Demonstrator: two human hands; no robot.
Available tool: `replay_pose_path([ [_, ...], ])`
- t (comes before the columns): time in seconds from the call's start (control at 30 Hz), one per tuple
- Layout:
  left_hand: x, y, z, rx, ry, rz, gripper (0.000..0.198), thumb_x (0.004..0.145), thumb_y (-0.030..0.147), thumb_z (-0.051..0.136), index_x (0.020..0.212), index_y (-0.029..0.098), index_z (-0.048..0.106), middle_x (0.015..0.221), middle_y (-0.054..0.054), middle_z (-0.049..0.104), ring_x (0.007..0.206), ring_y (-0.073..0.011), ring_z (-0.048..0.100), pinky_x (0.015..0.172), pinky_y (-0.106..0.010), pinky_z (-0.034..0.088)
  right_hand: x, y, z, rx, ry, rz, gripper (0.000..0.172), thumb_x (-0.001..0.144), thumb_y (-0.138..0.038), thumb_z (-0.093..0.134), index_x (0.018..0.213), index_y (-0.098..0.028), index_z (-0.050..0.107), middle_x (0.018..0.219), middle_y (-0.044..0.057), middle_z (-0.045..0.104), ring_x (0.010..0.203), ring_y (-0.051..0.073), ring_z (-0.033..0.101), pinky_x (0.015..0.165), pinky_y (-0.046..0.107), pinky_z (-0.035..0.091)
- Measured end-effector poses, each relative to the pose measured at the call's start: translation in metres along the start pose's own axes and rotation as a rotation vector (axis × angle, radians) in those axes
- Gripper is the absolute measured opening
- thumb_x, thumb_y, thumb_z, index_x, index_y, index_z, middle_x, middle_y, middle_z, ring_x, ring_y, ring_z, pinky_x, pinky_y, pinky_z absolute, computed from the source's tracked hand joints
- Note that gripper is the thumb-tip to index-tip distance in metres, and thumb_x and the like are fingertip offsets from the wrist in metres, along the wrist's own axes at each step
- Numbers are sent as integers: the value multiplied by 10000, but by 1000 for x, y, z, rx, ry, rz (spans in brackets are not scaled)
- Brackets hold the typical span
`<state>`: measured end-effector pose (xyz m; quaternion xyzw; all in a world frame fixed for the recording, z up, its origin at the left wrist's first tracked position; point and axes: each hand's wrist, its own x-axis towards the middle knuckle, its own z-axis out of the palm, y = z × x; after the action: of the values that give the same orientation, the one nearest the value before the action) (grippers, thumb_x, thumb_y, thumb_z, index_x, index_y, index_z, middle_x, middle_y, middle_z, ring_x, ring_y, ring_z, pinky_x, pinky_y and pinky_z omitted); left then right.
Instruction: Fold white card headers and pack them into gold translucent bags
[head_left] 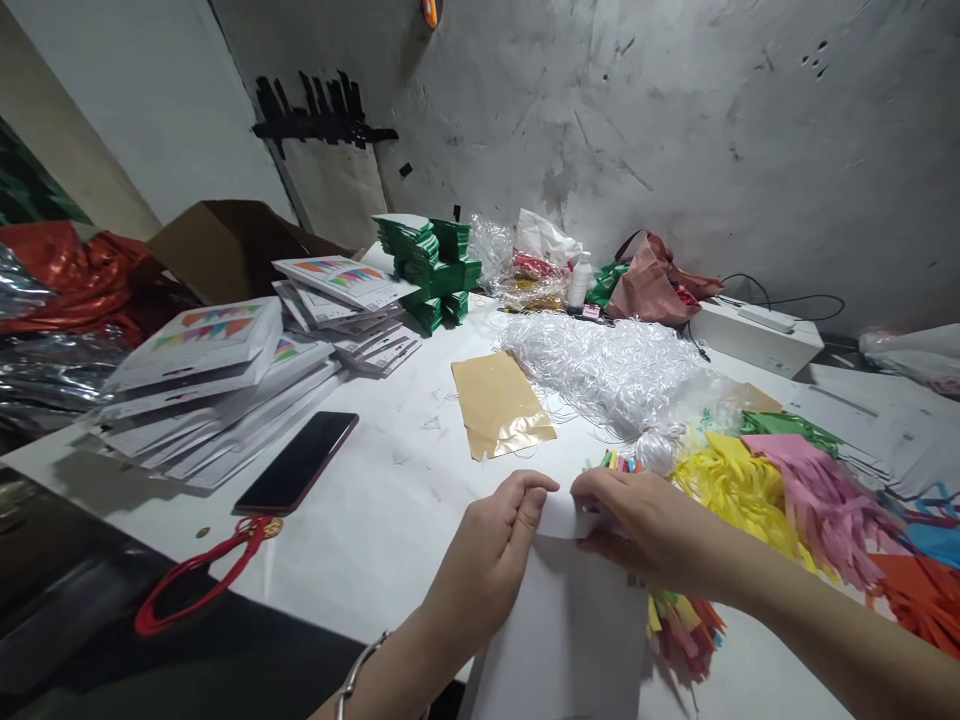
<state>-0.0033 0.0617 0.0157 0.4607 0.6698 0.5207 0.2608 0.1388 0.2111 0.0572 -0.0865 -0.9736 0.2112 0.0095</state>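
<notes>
Two hands, one white packet point(570, 630), near edge of the table point(390, 500).
Left hand point(491, 560) and right hand point(645, 525) both pinch the packet's top edge, fingers clamped on it; coloured paper fringes point(757, 490) lie touching its right side. Printed packets point(202, 350) pile up toward the left edge beside a dark phone point(298, 462), bunting artwork showing, lettering too small to read.

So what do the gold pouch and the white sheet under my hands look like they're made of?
The gold pouch looks like thin glossy plastic film: glare and wrinkles. The white sheet is probably matte paper or card: flat, no shine.
</notes>
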Motion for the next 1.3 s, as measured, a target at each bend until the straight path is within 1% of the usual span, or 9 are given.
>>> replay_pose_path([
  [0.3, -1, 2, -6, -10, -49, 50, 310, 1016, 423, 397, 992, 239, 645, 829, -3, 700, 720, -172, 608, 657, -290, 431, -2, 11, 1, 284, -91, 19, 362, 732, -128, 793, 959, -215, 524, 766, -76, 506, 662, 91, 429, 561, 200, 314],
  [0.4, 0, 3, -7, -22, -82, 63, 305, 1018, 418, 401, 988, 244, 649, 812, 8, 683, 718, -163, 596, 662, -280, 432, -2, 15, 1, 371, -148, -38, 294, 787, -238, 781, 821, -206, 491, 679, -91, 394, 606, 83, 346, 524, 217, 254],
  [0.5, 1, 5, -6, -41, -118, 79, 277, 1019, 399, 420, 976, 247, 647, 820, 21, 679, 724, -148, 591, 672, -263, 434, -2, 17, 2, 434, -187, -54, 412, 805, -309, 769, 699, -210, 383, 647, -93, 312, 588, 83, 297, 512, 234, 215],
  [0.67, 3, 7, -5, -33, -165, 118, 269, 1032, 367, 400, 986, 249, 637, 791, 36, 667, 689, -130, 578, 635, -245, 418, -8, 20, 6, 495, -150, -4, 417, 801, -370, 764, 692, -207, 395, 679, -80, 323, 613, 90, 299, 522, 225, 238],
  [0.83, 3, 13, -4, 11, -172, 139, 273, 1031, 365, 396, 991, 241, 636, 771, 30, 660, 663, -135, 578, 613, -251, 416, -17, 26, 4, 718, -283, 37, 374, 818, -507, 731, 815, -181, 547, 684, -63, 415, 602, 89, 362, 506, 214, 276],
  [0.97, 3, 17, -2, 42, -182, 161, 275, 1032, 356, 383, 988, 237, 628, 793, 19, 683, 678, -147, 601, 634, -266, 428, -24, 26, 0, 567, -205, -20, 267, 876, -412, 677, 801, -185, 559, 649, -76, 350, 575, 86, 318, 496, 227, 243],
  [1.07, 4, 16, 0, 44, -182, 166, 278, 1034, 356, 382, 999, 239, 632, 843, 10, 700, 727, -158, 633, 677, -282, 443, -29, 21, 2, 396, -125, -43, 148, 885, -325, 629, 933, -192, 587, 680, -62, 441, 594, 103, 387, 526, 235, 308],
  [1.2, 6, 14, 1, 3, -202, 134, 297, 1039, 373, 375, 1038, 248, 644, 886, 1, 718, 798, -170, 660, 728, -300, 458, -33, 11, 11, 154, 30, -60, 399, 817, -189, 610, 1207, -184, 528, 1021, 70, 661, 878, 204, 597, 767, 328, 466],
  [1.3, 7, 13, 2, 11, -196, 120, 307, 1037, 374, 370, 1025, 241, 647, 869, -6, 716, 793, -176, 660, 732, -311, 458, -34, 7, 14, 112, 55, -47, 450, 781, -133, 588, 1223, -176, 520, 1035, 91, 697, 872, 220, 645, 746, 336, 490],
])
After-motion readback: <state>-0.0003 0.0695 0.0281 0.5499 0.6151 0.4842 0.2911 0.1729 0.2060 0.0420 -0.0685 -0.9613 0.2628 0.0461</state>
